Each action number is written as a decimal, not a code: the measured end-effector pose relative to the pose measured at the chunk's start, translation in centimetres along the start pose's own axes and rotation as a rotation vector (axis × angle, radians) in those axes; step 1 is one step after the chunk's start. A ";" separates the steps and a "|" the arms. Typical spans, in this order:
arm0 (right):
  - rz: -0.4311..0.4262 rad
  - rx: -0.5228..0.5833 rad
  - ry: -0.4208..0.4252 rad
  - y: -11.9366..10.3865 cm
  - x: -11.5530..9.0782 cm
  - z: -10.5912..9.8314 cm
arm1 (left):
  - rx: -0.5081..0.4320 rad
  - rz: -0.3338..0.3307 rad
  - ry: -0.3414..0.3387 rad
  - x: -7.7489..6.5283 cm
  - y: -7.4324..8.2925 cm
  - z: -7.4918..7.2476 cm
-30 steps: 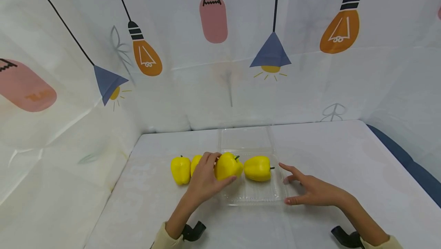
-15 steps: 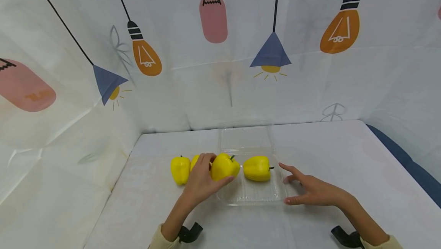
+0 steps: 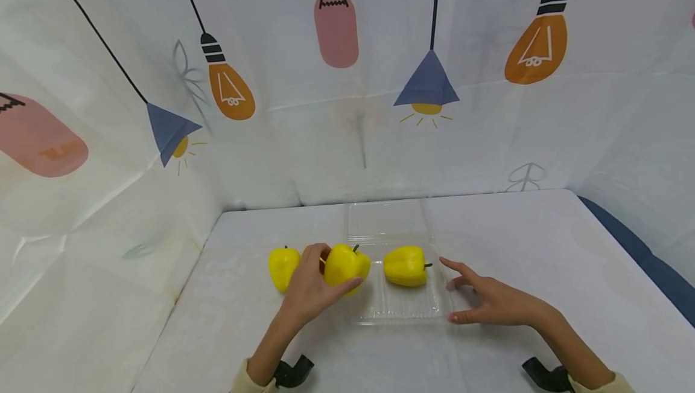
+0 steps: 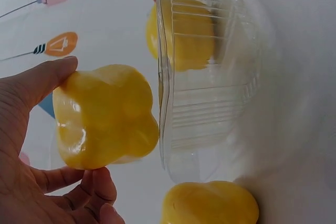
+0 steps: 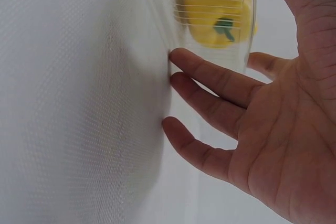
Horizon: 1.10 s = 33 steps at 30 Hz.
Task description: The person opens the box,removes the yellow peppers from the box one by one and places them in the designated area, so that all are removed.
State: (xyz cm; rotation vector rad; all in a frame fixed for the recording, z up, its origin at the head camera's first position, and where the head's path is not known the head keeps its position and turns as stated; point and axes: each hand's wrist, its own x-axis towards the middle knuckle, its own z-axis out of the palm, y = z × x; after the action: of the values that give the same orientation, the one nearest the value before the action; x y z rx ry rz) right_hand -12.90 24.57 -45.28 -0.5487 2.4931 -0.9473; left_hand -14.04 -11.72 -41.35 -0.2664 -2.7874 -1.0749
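My left hand (image 3: 309, 290) grips a yellow bell pepper (image 3: 345, 263) between thumb and fingers, raised by the left edge of a clear plastic clamshell container (image 3: 396, 314). In the left wrist view the held pepper (image 4: 105, 116) appears beyond the container's rim. Inside the container a second yellow bell pepper (image 3: 405, 266) lies on its side, its green stem pointing right. My right hand (image 3: 491, 302) is spread beside the container's right wall; in the right wrist view its fingertips (image 5: 181, 56) rest on or near the tabletop, and nothing is held.
Another yellow bell pepper (image 3: 283, 267) stands on the white table (image 3: 228, 320), left of my left hand. The container's lid (image 3: 388, 219) lies folded back toward the wall. A white printed sheet (image 3: 304, 151) hangs behind the table.
My left hand has moved left with its pepper, away from the pepper in the container. It now covers the pepper that showed behind it earlier. My right hand has stayed put.
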 end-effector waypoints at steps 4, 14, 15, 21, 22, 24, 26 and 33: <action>0.000 0.006 -0.001 0.0 -0.1 0.0 | -0.007 -0.013 0.009 -0.2 -0.2 -0.2; -0.002 0.010 0.001 0.2 0.0 0.1 | 0.012 -0.025 0.037 -0.8 -0.8 -0.6; -0.004 0.009 0.001 0.2 0.0 0.1 | 0.012 -0.027 0.040 -0.8 -0.9 -0.7; -0.012 0.007 0.005 0.3 0.0 0.1 | 0.013 -0.039 0.048 -1.2 -1.4 -1.0; -0.012 0.007 0.006 0.3 0.0 0.2 | 0.013 -0.039 0.050 -1.2 -1.5 -1.0; -0.012 0.005 0.008 0.3 0.0 0.2 | 0.011 -0.039 0.054 -1.3 -1.7 -1.2; -0.011 0.004 0.009 0.3 -0.1 0.2 | 0.007 -0.040 0.058 -1.4 -1.9 -1.3; -0.010 0.008 0.008 0.2 -0.1 0.2 | 0.009 -0.072 0.039 -1.6 -2.7 -1.9</action>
State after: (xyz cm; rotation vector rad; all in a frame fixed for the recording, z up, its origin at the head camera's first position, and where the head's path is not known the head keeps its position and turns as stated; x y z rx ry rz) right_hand -12.77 24.66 -45.56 -0.5559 2.4953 -0.9645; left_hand -12.95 -15.13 -42.02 -0.1439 -2.7863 -1.0713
